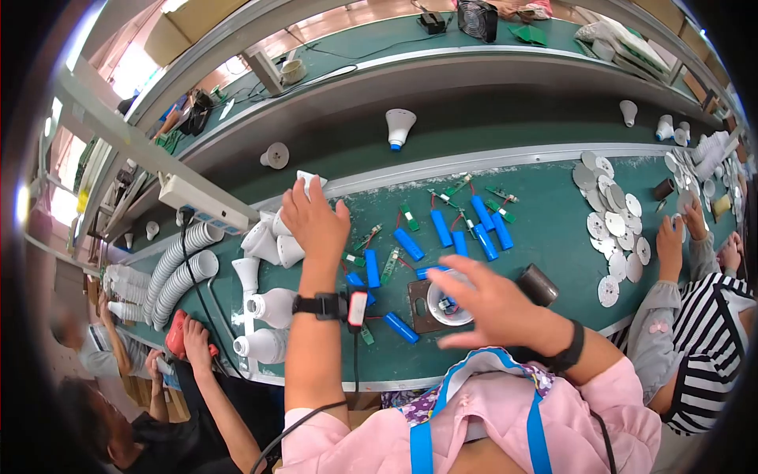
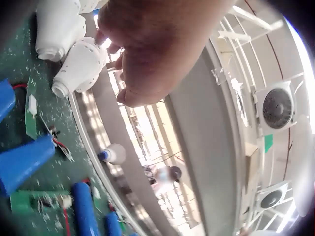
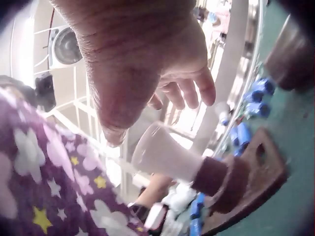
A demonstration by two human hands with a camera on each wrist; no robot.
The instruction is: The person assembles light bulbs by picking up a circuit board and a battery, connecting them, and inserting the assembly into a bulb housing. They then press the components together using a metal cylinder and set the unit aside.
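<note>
My left hand (image 1: 316,225) reaches out to the far side of a cluster of white bulb housings (image 1: 260,241), its fingers spread at a white housing (image 1: 310,181) near the back edge. In the left wrist view, a housing (image 2: 81,66) lies close beside the fingertips. My right hand (image 1: 505,304) hovers with thumb and fingers apart, holding nothing. Below it, a white bulb housing (image 3: 165,152) stands wide end up in a brown metal holder (image 3: 211,176); wires and a blue part show inside it from above. Blue battery cells (image 1: 408,245) with green circuit boards (image 1: 391,266) lie between the hands.
A dark metal cylinder (image 1: 538,284) stands right of the holder. Many white discs (image 1: 616,225) are piled further right, near another person's hands (image 1: 671,245). Stacked white ribbed housings (image 1: 185,288) and a power strip (image 1: 201,204) are at left. A bulb (image 1: 399,128) stands beyond the ledge.
</note>
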